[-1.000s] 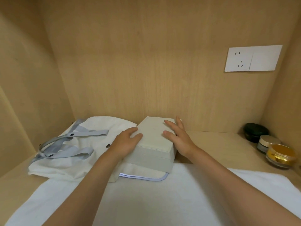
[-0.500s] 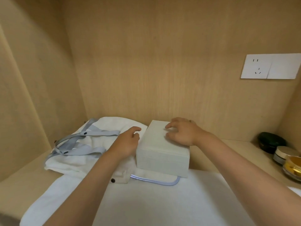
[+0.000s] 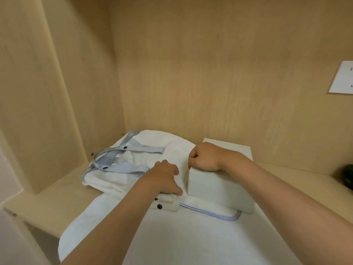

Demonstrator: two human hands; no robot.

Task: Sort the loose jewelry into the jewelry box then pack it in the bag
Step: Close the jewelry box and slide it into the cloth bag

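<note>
**Box sits on the bag's edge, both hands at the fabric**

We see the box (image 3: 219, 190) closed, pale and rectangular. It lies on the white cloth (image 3: 172, 238) that covers the near part of the wooden desk (image 3: 57, 199). Its near side rests on a blue-piped edge of the bag (image 3: 152, 150), and that piping curves out from under it. The whole box is in plain view, on top of the fabric and not inside the bag.

The bag is white and lies slumped flat to the left of the box, touching it. Its grey-blue straps (image 3: 122, 165) are piled toward the back left corner.

Our left hand (image 3: 166, 178) lies on the bag just beside the box's left face. Its fingers bend down into the fabric, and the thumb stretches along a folded flap. A dark snap (image 3: 159, 206) shows on the flap's near side. The hand grips the bag there.

Our right hand (image 3: 204, 159) rests on the box's lid at its left edge, with the forearm crossing the top. Its fingers are curled tightly under toward the bag. We cannot tell whether they pinch bag fabric or only bear on the lid.

On the back wall at far right we see part of a white socket (image 3: 343, 79). Below it, at the frame's edge, a dark jar (image 3: 346, 178) stands on the desk, well apart from the box.
</note>
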